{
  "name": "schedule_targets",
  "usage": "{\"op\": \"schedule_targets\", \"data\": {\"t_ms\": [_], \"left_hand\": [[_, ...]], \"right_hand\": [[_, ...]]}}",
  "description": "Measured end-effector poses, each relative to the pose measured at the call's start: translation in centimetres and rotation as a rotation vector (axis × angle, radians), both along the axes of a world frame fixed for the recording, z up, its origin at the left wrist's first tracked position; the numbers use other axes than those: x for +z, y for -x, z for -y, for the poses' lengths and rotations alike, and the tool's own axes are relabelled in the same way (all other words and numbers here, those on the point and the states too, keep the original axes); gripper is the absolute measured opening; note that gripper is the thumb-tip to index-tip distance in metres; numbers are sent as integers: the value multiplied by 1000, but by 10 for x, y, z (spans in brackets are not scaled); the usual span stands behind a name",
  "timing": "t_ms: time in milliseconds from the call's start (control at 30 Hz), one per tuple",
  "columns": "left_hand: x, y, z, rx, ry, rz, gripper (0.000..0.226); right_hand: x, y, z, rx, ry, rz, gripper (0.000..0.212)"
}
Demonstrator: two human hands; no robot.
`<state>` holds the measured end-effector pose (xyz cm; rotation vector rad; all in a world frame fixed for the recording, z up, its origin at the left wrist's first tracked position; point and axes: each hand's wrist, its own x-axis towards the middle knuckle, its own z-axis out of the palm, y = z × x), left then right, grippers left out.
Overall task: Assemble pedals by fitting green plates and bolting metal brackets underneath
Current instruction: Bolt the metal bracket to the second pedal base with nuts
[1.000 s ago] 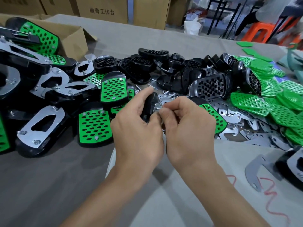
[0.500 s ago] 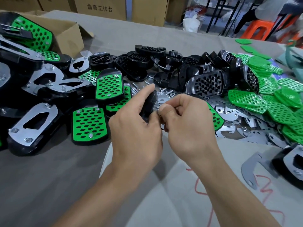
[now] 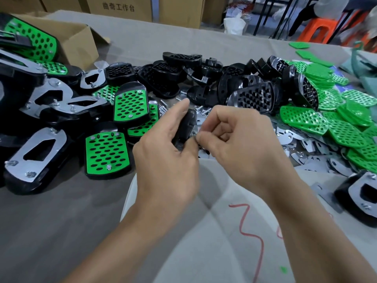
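Observation:
My left hand (image 3: 167,160) grips a black pedal (image 3: 186,125) held on edge above the table, thumb and fingers wrapped round it. My right hand (image 3: 238,144) pinches a small metal fastener at the pedal's near side; the fastener itself is mostly hidden by my fingertips. Finished pedals with green plates (image 3: 107,154) and upturned ones with metal brackets (image 3: 34,152) lie to the left. Bare black pedal bodies (image 3: 255,97) pile up behind my hands. Loose green plates (image 3: 302,117) and flat metal brackets (image 3: 318,160) lie to the right.
An open cardboard box (image 3: 77,37) stands at the back left. Loose bolts (image 3: 202,111) are scattered behind my hands. A white sheet with red scribble (image 3: 251,231) covers the grey table near me. Another bracketed pedal (image 3: 359,195) sits at the right edge. Cartons and orange stools stand beyond.
My right hand's fingers have shifted a little at the fastener while the left keeps holding the pedal. The view has tilted slightly; nothing else on the table moved.

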<state>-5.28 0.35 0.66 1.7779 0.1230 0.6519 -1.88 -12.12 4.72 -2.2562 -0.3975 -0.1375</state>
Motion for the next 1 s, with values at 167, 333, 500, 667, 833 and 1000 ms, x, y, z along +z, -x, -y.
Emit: {"op": "schedule_targets", "data": {"t_ms": [167,333,500,667,833,1000], "left_hand": [[-3,-2,-1,-50,75,-10,71],[-4,-4,-4,-35,73,-6,68],[-4,-3,-6,-4,17,-6,67],[-1,0,-3,-27,-26,-6,67],[-1,2,-1,-27,-73,5,66],[-1,2,0,-41,-72,22,67]], "right_hand": [[16,-2,-3,36,438,79,7],[23,6,-9,56,582,183,18],[18,11,-17,159,632,299,45],[18,4,-9,206,698,245,45],[27,-11,-2,168,405,-57,29],[29,-21,7,270,72,-466,32]]}}
